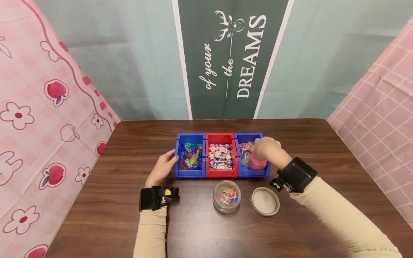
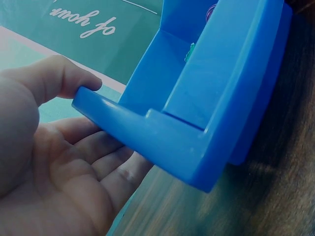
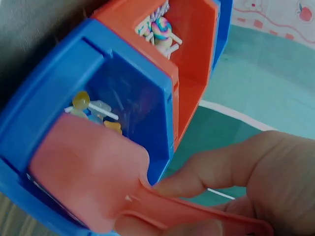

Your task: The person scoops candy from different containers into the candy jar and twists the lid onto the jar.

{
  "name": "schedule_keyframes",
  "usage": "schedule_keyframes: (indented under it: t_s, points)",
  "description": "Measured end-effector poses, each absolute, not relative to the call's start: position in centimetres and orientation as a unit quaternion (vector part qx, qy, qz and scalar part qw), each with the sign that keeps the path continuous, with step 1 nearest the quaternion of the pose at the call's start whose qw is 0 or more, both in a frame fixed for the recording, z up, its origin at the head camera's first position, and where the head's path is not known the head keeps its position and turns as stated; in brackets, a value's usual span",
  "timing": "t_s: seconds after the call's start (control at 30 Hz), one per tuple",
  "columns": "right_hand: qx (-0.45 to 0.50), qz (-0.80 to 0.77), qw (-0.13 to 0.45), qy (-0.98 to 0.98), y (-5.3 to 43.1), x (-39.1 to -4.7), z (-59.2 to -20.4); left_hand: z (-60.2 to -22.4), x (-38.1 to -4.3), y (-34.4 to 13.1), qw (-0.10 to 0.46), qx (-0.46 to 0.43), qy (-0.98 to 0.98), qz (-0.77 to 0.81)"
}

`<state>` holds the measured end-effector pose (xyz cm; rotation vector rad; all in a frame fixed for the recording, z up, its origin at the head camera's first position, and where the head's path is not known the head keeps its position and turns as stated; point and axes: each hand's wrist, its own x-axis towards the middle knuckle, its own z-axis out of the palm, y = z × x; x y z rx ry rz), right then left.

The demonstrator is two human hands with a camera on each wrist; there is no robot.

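My left hand [image 1: 161, 169] grips the side rim of the left blue bin [image 1: 189, 174], thumb on top and fingers along its outside. Colourful translucent pieces [image 1: 191, 157] lie in that bin. In my right hand [image 1: 270, 150] is the handle of a pink scoop [image 3: 93, 167]. The scoop's bowl is down inside the right blue bin [image 1: 253, 173], over small translucent lollipop charms [image 3: 98, 107]. Between the two stands a red bin [image 1: 222, 173] with swirly lollipop charms [image 1: 220, 156]. What lies under the scoop is hidden.
A clear round jar [image 1: 222, 207] with colourful small star and lollipop pieces stands in front of the red bin. Right of it lies a round lid [image 1: 265, 201] on the brown wooden table [image 1: 193, 229]. Fabric curtains [image 1: 148, 71] hang behind and at both sides.
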<state>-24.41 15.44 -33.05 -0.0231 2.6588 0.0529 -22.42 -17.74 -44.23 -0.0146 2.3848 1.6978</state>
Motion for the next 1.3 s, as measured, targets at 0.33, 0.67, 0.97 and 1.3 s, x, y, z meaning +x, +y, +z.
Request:
schedule_keyframes:
  t_s: [0.33, 0.67, 0.97, 1.3]
  points:
    - [-0.005, -0.009, 0.136, 0.991, 15.5, -20.8, -34.3, -44.5, -22.5, -17.9, 0.108, -0.009, 0.814, 0.571]
    - [0.021, -0.038, 0.120, 0.992, 16.1, -19.7, -35.6, -44.5, -22.5, -17.9, 0.110, -0.008, 0.813, 0.572]
    - [0.018, -0.098, 0.060, 0.993, 17.0, -19.2, -37.3, -44.5, -22.5, -17.8, 0.110, -0.010, 0.812, 0.573]
    - [-0.027, -0.149, -0.030, 0.988, 18.3, -18.1, -40.1, -44.4, -22.5, -17.7, 0.110, -0.006, 0.816, 0.567]
